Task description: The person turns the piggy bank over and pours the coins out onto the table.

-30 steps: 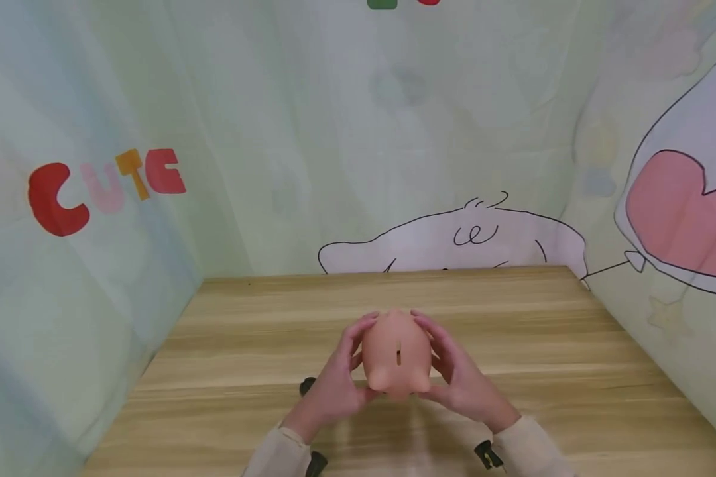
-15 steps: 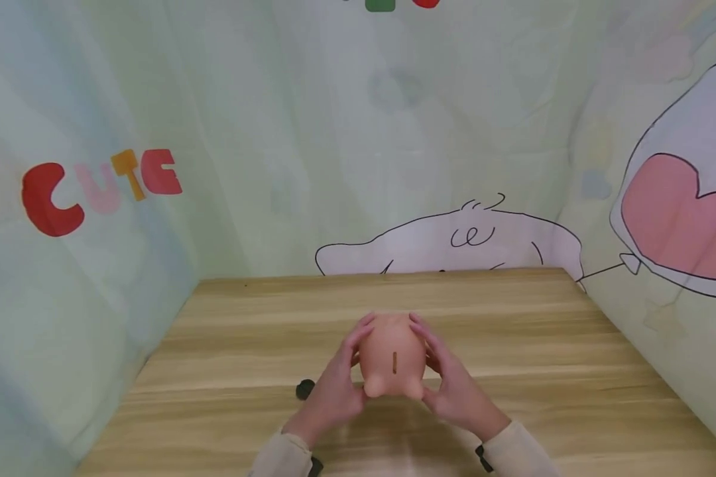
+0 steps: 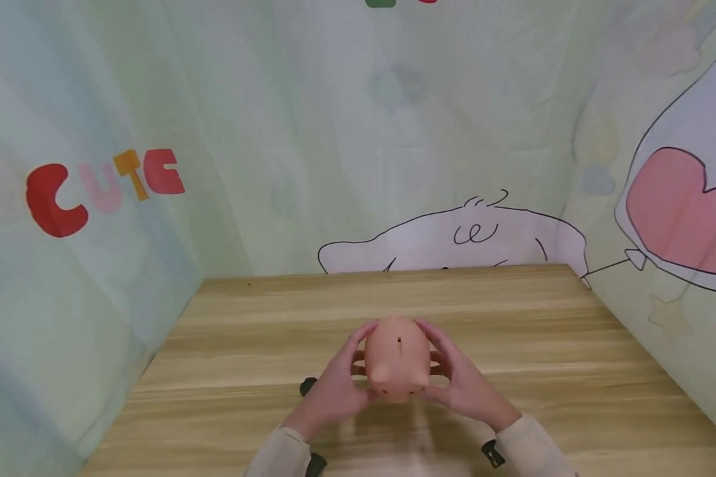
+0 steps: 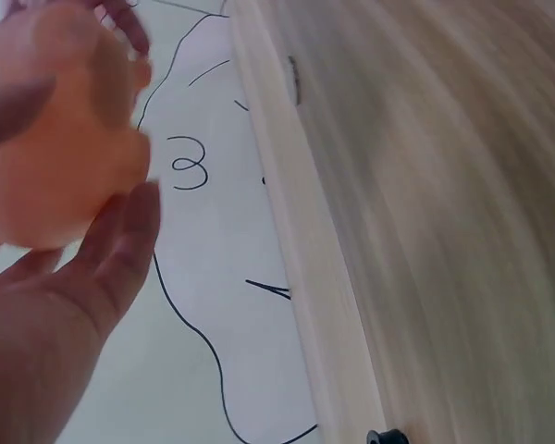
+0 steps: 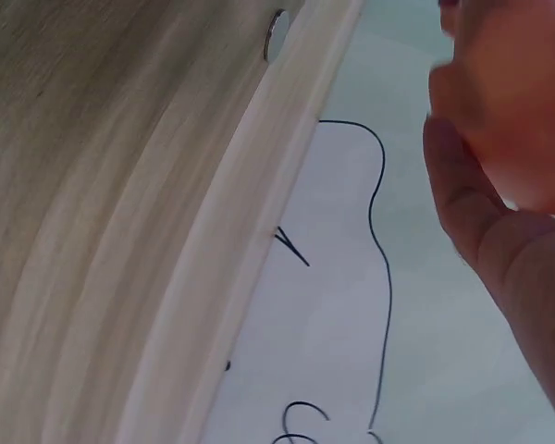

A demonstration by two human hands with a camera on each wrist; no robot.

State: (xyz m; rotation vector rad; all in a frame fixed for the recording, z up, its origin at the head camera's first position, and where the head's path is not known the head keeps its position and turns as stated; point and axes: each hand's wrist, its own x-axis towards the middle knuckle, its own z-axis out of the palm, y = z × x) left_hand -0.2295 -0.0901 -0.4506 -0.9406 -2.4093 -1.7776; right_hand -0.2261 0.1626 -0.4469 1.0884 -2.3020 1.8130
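Observation:
A pink piggy bank [image 3: 397, 358] is held up over the table between both hands, its ears and snout towards me and its coin slot [image 3: 400, 345] on top. My left hand [image 3: 337, 384] grips its left side, thumb near the face and fingers wrapped around the flank. On the opposite side my right hand [image 3: 467, 384] grips it in the same way. In the left wrist view, the fingers [image 4: 134, 236] curve against the blurred piggy bank [image 4: 51, 176]. The right wrist view shows part of the piggy bank [image 5: 527, 111] with a finger [image 5: 458, 176] along it.
A small black object [image 3: 307, 385] appears on the wooden table [image 3: 244, 344] just left of my left hand. A silvery disc [image 5: 277, 35] shows over the wood in the right wrist view. Printed cloth walls [image 3: 310, 146] stand behind and beside the table.
The piggy bank tipped one way, its slot sliding towards me, then back the other way. Now its slot sits farther off and its eyes show. Both hands keep their grip.

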